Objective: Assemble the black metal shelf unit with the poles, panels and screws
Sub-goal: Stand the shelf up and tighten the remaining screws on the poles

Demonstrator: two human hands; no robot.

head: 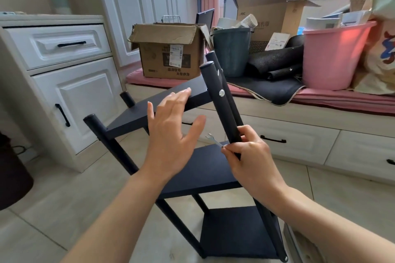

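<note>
Head view showed me the shelf unit (205,173) nearly built, three panels on four poles. Left hand (171,134) hovered with fingers spread by the top panel (162,111); right hand (250,156) gripped a pole (220,102) and pinched a small wrench (213,142). Final tightening seemed left.

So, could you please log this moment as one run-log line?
left hand: open, above top panel | right hand: grips pole, pinches small wrench | screw: in pole | shelf: tilted
</note>
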